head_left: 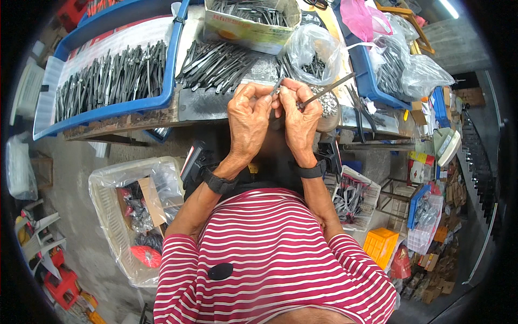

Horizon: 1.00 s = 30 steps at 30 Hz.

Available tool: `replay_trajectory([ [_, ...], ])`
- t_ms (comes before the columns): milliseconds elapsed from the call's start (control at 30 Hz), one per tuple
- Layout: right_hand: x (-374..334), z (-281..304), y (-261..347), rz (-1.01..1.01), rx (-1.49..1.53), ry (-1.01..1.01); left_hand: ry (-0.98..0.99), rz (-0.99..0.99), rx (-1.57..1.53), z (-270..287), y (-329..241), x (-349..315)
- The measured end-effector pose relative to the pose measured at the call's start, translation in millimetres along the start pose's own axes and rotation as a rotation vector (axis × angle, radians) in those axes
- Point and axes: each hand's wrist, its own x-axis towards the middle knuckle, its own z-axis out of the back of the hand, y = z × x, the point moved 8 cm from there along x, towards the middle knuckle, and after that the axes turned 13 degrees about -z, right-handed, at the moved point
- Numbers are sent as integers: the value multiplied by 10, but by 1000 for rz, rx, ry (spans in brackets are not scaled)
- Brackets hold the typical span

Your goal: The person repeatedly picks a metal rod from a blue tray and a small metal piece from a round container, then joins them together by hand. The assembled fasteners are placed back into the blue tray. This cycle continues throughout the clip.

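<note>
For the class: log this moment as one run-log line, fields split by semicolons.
left hand: pinches thin dark piece; right hand: holds slim dark rod; beyond: pile of dark strips; upper left: blue tray of strips

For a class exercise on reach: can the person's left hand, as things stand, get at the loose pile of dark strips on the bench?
Probably yes: the loose pile lies just beyond the left hand, with nothing visible between them, though that hand appears busy pinching a thin grey piece.

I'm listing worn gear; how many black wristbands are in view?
2: one black wristband around the left wrist, another black wristband around the right wrist.
</note>
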Motion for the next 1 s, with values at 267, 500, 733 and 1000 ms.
replay_trajectory([
  [267, -29, 2, 24, 35, -37, -34, -21, 19, -29, 5, 31, -1],
  [500, -37, -4, 26, 60, -78, -57, -15, 61, -165, 5, 72, 20],
  [733, -19, 20, 16, 41, -25, -84, 0, 163, -300, -52, 117, -11],
  [1000, -4, -18, -7, -8, 25, 48, 16, 182, -385, -12, 108, 29],
])
